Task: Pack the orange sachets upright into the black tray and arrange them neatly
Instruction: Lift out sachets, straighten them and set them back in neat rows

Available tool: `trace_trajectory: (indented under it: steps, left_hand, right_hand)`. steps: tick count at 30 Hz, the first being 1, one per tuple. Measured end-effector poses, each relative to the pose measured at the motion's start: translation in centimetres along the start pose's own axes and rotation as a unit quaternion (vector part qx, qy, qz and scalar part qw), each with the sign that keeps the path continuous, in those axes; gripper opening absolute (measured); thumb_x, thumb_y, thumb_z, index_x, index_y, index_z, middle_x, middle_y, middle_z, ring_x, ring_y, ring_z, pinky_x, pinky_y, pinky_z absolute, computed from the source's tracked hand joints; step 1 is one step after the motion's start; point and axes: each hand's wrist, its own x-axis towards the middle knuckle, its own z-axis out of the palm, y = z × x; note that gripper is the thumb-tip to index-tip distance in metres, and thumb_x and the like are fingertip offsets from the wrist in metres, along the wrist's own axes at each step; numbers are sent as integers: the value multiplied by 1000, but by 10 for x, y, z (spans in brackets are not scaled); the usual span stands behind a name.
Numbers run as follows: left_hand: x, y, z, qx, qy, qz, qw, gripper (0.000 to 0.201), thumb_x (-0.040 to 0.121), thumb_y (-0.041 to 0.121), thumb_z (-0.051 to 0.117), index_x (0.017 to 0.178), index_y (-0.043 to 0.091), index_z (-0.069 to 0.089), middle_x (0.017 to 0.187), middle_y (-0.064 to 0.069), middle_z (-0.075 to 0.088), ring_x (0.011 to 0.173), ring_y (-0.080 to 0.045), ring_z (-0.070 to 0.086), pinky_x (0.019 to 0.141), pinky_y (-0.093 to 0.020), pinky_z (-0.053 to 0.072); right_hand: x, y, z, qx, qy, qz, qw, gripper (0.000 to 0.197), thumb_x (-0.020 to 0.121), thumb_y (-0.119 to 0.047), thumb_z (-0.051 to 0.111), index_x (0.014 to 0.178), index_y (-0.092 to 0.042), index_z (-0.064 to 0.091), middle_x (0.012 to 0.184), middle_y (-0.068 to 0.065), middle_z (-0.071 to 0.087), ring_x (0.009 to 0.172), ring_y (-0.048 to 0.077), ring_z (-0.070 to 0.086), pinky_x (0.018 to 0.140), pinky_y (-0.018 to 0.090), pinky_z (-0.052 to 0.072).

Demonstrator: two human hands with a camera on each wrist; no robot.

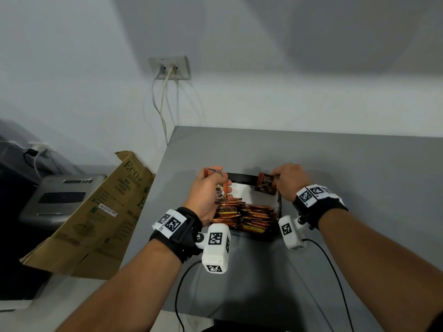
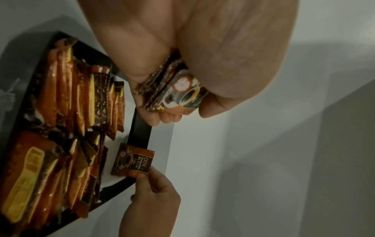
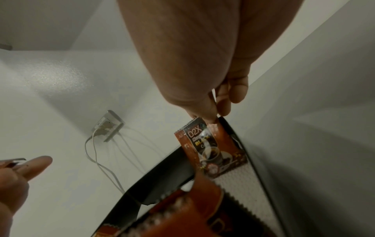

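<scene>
One sachet (image 3: 211,149) upright in right hand (image 1: 288,183), long axis vertical

Orange sachets (image 1: 247,215) packed upright in black tray (image 1: 242,178)

Dim, soft overhead light casts broad wall shadows; wrist views are grainy, near surfaces blurred, edges warped.

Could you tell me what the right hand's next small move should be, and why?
Probably lower the single sachet onto the bare white liner at the black tray's far end. The right hand pinches its top edge, holding it upright there, beyond the packed rows.
</scene>
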Motion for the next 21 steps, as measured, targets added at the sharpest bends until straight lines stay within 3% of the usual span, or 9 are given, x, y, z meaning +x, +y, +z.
trace_trajectory:
  steps: [6,10,13,15,18,21]
  left_hand:
    - [1,0,5,10,-11,-8,1000,30,92,-6,48,117,10,56,103,-22,62,79,-29,63,68,-40,55]
    - [0,-1,3,60,-31,14,998,41,89,-13,58,122,11,54,112,-25,68,85,-34,73,64,-36,60]
    - [2,-3,5,106,-48,52,992,49,81,-16,68,120,12,58,113,-26,69,93,-37,71,78,-40,59]
    - [3,-2,10,113,-68,70,989,52,77,-16,73,120,11,59,110,-26,68,90,-33,69,80,-41,57]
    - [4,4,16,119,-86,87,985,54,75,-17,75,120,6,55,98,-19,67,83,-28,67,78,-41,56]
    - [9,8,12,139,-44,85,986,50,75,1,83,117,8,57,95,-15,69,74,-23,68,69,-40,56]
  right_hand:
    - [-4,-1,-3,-3,-2,-6,1000,27,94,-9,57,114,-14,73,116,13,68,103,29,62,89,36,53]
    - [-11,-4,-17,30,37,-44,998,32,94,-15,57,124,-14,66,128,8,60,120,26,54,104,37,44]
    - [-23,-25,-41,108,60,-101,987,28,89,-22,62,115,-22,70,110,-6,64,102,12,59,92,26,47]
    - [-33,-48,-57,155,1,-138,978,22,87,-23,67,107,-25,74,99,-11,70,91,5,64,85,19,49]
    - [-39,-70,-69,183,-79,-170,965,13,83,-20,72,93,-27,76,81,-11,76,79,9,71,77,25,55]
    - [-30,-71,-73,180,-29,-153,971,10,81,-15,75,86,-24,74,76,-9,72,73,7,67,69,21,49]
